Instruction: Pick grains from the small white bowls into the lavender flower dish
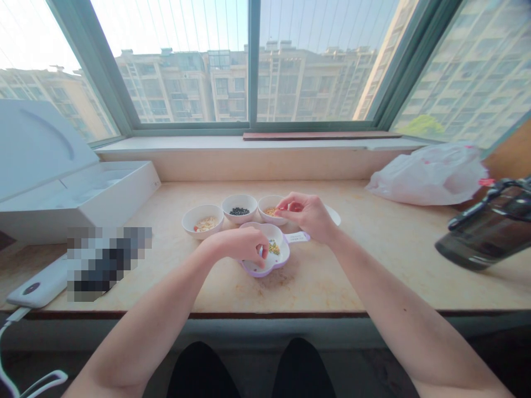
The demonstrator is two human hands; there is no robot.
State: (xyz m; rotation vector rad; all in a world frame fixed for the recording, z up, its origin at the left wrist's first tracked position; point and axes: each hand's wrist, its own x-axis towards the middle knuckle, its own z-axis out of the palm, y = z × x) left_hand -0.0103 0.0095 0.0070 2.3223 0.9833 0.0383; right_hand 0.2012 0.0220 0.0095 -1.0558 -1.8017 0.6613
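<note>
The left hand (240, 245) is curling over a lilac flower-shaped dish (258, 271) beneath it, fingertips dipping in, its grip hidden; the right hand (305, 215) is pinching closed over a white bowl of yellow grains (269, 219) at its left, with a bowl of black beans (239, 217) farther left.

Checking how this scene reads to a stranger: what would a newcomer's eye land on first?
The wide window across the top, full of bright apartment blocks, grabs attention first. Below it, mid-way along the stone ledge, the left hand reaches into a lilac dish and the right hand sits over one of three small white bowls of grains and seeds. The large white open box on the left also stands out.
</note>
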